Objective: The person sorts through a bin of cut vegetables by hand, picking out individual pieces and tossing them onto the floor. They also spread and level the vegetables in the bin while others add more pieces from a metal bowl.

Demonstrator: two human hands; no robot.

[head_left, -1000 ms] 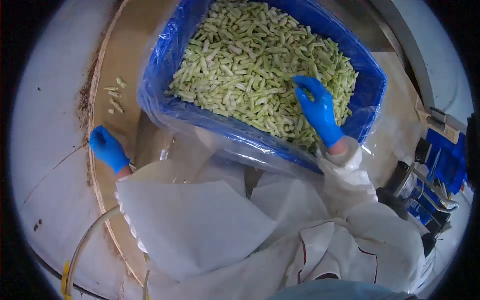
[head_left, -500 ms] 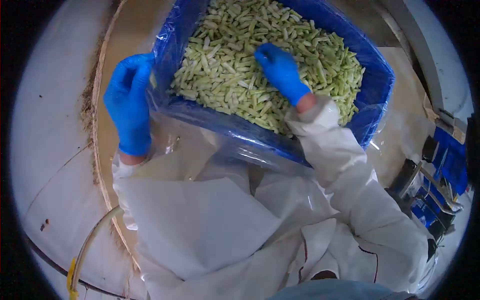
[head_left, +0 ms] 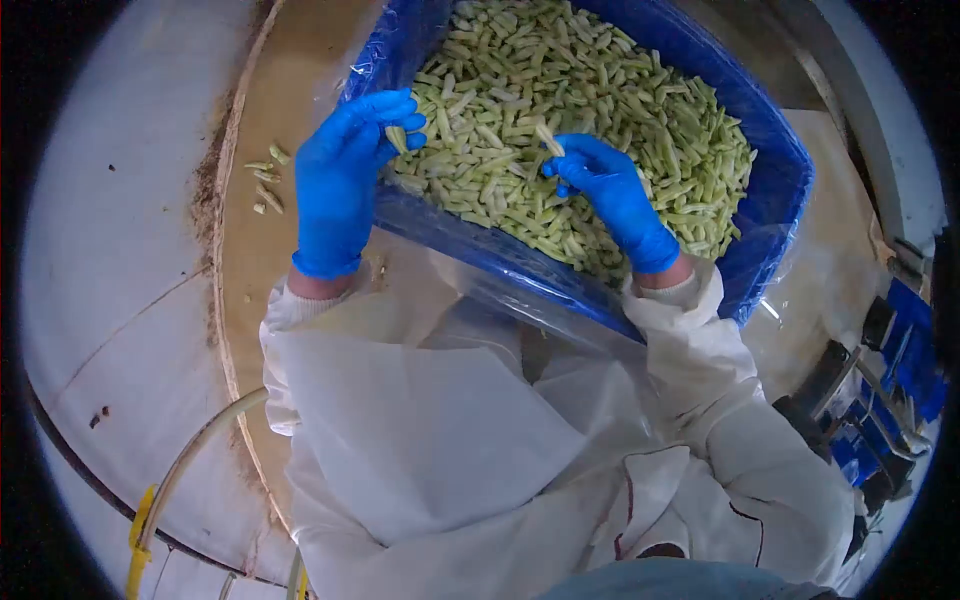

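Note:
A blue bin (head_left: 785, 170), lined with clear plastic film, is filled with pale green vegetable strips (head_left: 640, 130). Over its near left corner, my left hand (head_left: 345, 180) in a blue glove pinches one green strip (head_left: 397, 138) between thumb and fingers. My right hand (head_left: 612, 195), gloved the same way, is above the heap near the middle and grips a paler strip (head_left: 548, 138) at its fingertips. The exact kind of vegetable cannot be made out.
Several loose strips (head_left: 265, 180) lie on the tan surface (head_left: 255, 330) left of the bin. A hose (head_left: 195, 455) with yellow tape runs at lower left. Blue and dark equipment (head_left: 880, 390) stands at right. Clear film hangs over the bin's near edge.
My left hand has moved right from the bin's edge and now holds a strip. My right hand has lifted from the heap with a strip. Loose strips show where my left hand was.

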